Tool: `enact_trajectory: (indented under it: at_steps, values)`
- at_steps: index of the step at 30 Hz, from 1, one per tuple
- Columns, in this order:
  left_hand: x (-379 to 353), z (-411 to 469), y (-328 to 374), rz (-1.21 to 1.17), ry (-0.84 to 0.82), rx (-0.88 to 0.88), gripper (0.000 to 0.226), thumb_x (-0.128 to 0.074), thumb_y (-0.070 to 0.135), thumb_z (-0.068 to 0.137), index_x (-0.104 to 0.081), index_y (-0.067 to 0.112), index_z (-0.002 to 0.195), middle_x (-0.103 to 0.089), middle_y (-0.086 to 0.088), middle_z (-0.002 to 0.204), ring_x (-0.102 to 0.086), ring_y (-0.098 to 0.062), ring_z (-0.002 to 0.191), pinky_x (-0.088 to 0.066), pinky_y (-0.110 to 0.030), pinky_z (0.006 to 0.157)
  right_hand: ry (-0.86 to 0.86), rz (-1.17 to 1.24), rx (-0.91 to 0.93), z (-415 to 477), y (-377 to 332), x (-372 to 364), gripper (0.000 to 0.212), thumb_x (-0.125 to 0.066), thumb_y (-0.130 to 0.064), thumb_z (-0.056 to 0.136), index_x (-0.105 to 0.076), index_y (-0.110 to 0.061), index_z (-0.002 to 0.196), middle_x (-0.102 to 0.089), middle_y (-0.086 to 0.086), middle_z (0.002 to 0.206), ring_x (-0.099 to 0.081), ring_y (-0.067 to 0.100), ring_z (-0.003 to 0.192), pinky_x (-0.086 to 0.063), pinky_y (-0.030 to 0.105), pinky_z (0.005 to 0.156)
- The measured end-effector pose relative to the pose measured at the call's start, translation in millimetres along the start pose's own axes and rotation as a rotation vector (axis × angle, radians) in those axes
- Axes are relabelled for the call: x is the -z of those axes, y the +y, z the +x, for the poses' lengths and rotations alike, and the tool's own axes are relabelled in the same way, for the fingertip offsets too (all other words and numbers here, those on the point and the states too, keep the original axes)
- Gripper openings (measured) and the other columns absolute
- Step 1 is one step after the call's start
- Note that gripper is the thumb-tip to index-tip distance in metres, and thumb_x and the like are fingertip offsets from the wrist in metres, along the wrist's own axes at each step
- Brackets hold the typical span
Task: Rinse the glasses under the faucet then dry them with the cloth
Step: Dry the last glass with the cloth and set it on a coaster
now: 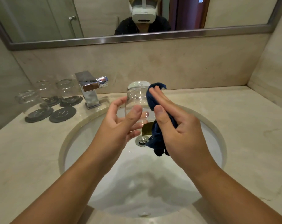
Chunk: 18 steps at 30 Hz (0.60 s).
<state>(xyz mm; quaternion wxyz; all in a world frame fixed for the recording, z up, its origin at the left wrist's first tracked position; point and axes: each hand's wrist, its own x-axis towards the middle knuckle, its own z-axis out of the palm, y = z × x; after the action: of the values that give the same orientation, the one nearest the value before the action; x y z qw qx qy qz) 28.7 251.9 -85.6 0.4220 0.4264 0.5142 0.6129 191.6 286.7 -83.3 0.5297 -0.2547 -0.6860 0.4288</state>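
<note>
Held above the sink (69,135) basin, over the drain (142,141): one clear glass (137,99), thick base pointing up and away, mouth toward the near side. Gripped by the left hand (119,126), thumb across the near wall and fingers (133,132) curled round the far wall, partly visible through it. Pressed against the right wall of the glass: a dark blue cloth (151,96), pinned there by the nearly straight fingers of the right hand (179,126), thumb clamping the fold against the palm, loose end hanging below the hand, a small yellowish tag (146,129) showing on it. At the far left of the beige stone surface (242,126), a chrome faucet (88,88) with its spout toward the basin. Left of the faucet, three more glasses (44,88) bottom-up on dark round coasters (70,101), with a fourth coaster (62,114) just right of the nearest one. Along the far wall, a metal-framed mirror (137,38) with the reflection of a person in a white headset.
</note>
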Motion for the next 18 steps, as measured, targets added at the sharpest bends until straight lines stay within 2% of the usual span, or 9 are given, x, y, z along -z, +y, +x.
enact_trajectory:
  at_steps: [2, 4, 5, 7, 9, 11, 13, 16, 18]
  values:
    - [-1, -1, 0, -0.061, -0.045, 0.011, 0.095, -0.089, 0.065, 0.068, -0.049, 0.036, 0.148, -0.077, -0.012, 0.127, -0.074, -0.037, 0.119, -0.058, -0.048, 0.105, 0.037, 0.111, -0.057, 0, -3, 1, 0.038, -0.053, -0.023, 0.110, -0.063, -0.039, 0.143, -0.076, 0.008, 0.125, -0.077, 0.017, 0.088, -0.055, 0.010, 0.065]
    - [-2, -2, 1, -0.076, -0.085, 0.020, 0.102, -0.088, 0.075, 0.065, -0.047, 0.036, 0.151, -0.076, -0.013, 0.129, -0.075, -0.033, 0.117, -0.060, -0.040, 0.099, 0.064, 0.136, -0.088, 1, -2, 1, 0.037, -0.051, -0.027, 0.111, -0.063, -0.038, 0.144, -0.078, -0.003, 0.121, -0.077, 0.014, 0.094, -0.056, 0.012, 0.071]
    - [-2, -3, 0, -0.045, -0.099, 0.021, 0.092, -0.082, 0.075, 0.072, -0.048, 0.038, 0.150, -0.077, -0.011, 0.128, -0.074, -0.030, 0.119, -0.058, -0.041, 0.102, 0.074, 0.141, -0.099, 1, 0, 2, 0.037, -0.051, -0.027, 0.111, -0.064, -0.039, 0.143, -0.078, -0.010, 0.120, -0.075, 0.008, 0.101, -0.055, 0.010, 0.076]
    - [0, -2, -1, 0.033, -0.112, 0.030, 0.069, -0.065, 0.070, 0.083, -0.053, 0.045, 0.145, -0.077, 0.000, 0.128, -0.071, -0.019, 0.124, -0.052, -0.045, 0.112, 0.090, 0.124, -0.113, 2, 3, 1, 0.035, -0.053, -0.028, 0.110, -0.065, -0.045, 0.139, -0.080, -0.002, 0.110, -0.075, 0.016, 0.092, -0.053, 0.009, 0.072]
    - [6, 2, -1, 0.096, -0.105, 0.029, 0.060, -0.064, 0.069, 0.080, -0.061, 0.052, 0.137, -0.076, 0.015, 0.126, -0.070, -0.005, 0.118, -0.051, -0.041, 0.109, 0.104, 0.095, -0.105, 1, 4, 0, 0.036, -0.055, -0.026, 0.109, -0.066, -0.047, 0.137, -0.072, -0.002, 0.077, -0.061, 0.024, 0.065, -0.049, 0.012, 0.058]
    - [8, 3, 3, 0.083, -0.098, 0.034, 0.052, -0.069, 0.060, 0.081, -0.068, 0.048, 0.132, -0.077, 0.018, 0.118, -0.070, -0.003, 0.110, -0.049, -0.034, 0.099, 0.101, 0.075, -0.100, 0, 5, -1, 0.038, -0.056, -0.022, 0.109, -0.066, -0.044, 0.137, -0.055, -0.007, 0.065, -0.056, 0.018, 0.057, -0.051, 0.014, 0.052]
    - [7, 1, 7, 0.076, -0.085, 0.029, 0.047, -0.071, 0.057, 0.081, -0.073, 0.046, 0.127, -0.077, 0.016, 0.115, -0.071, -0.004, 0.107, -0.049, -0.033, 0.094, 0.076, 0.025, -0.066, -2, 2, -2, 0.039, -0.057, -0.019, 0.108, -0.065, -0.040, 0.140, -0.065, -0.017, 0.079, -0.060, 0.004, 0.059, -0.055, 0.013, 0.056]
    - [3, -4, 8, 0.172, -0.054, -0.025, 0.030, -0.075, 0.066, 0.079, -0.074, 0.059, 0.108, -0.076, 0.024, 0.118, -0.072, 0.001, 0.110, -0.051, -0.033, 0.093, 0.014, -0.040, -0.006, -4, 0, -5, 0.039, -0.058, -0.016, 0.107, -0.063, -0.034, 0.141, -0.062, -0.020, 0.145, -0.066, -0.014, 0.081, -0.052, 0.004, 0.069]
    - [4, -6, 8, 0.172, -0.033, -0.040, 0.033, -0.075, 0.063, 0.080, -0.073, 0.053, 0.112, -0.076, 0.023, 0.121, -0.072, -0.002, 0.114, -0.051, -0.034, 0.094, 0.022, -0.005, -0.030, -4, 1, -4, 0.039, -0.056, -0.017, 0.108, -0.063, -0.037, 0.140, -0.068, -0.013, 0.142, -0.064, -0.014, 0.077, -0.051, 0.003, 0.066]
